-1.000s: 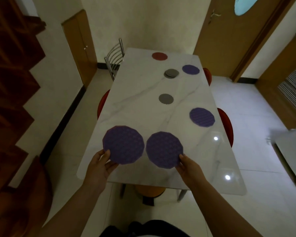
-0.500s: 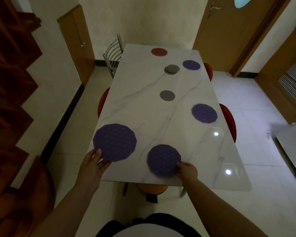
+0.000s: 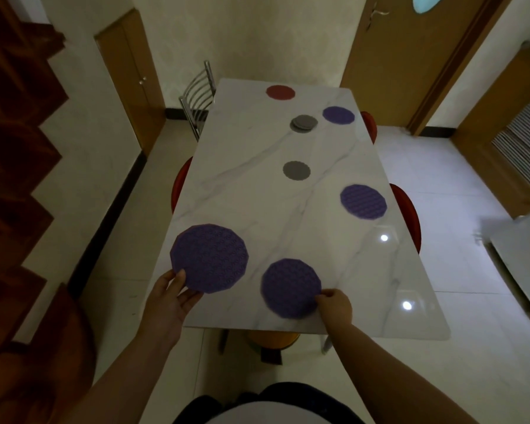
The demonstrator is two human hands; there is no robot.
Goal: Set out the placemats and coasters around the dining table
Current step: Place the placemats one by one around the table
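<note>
My left hand (image 3: 173,296) is palm-up, thumb on top, pinching a mat's near edge. My right hand (image 3: 334,307) is knuckles-up, fingertips curled on another mat. Both forearms reach forward.

four purple placemats: near-left (image 3: 209,258), near-centre (image 3: 291,288), right edge (image 3: 363,202), far right (image 3: 338,115); one red placemat (image 3: 280,92); one single grey coaster (image 3: 296,170); one grey coaster stack (image 3: 303,122), count unclear

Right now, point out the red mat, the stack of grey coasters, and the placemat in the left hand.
red mat (image 3: 280,92), head view, its centre.
stack of grey coasters (image 3: 303,122), head view, top coaster's face.
placemat in the left hand (image 3: 210,257), head view, middle of its patterned face.
</note>
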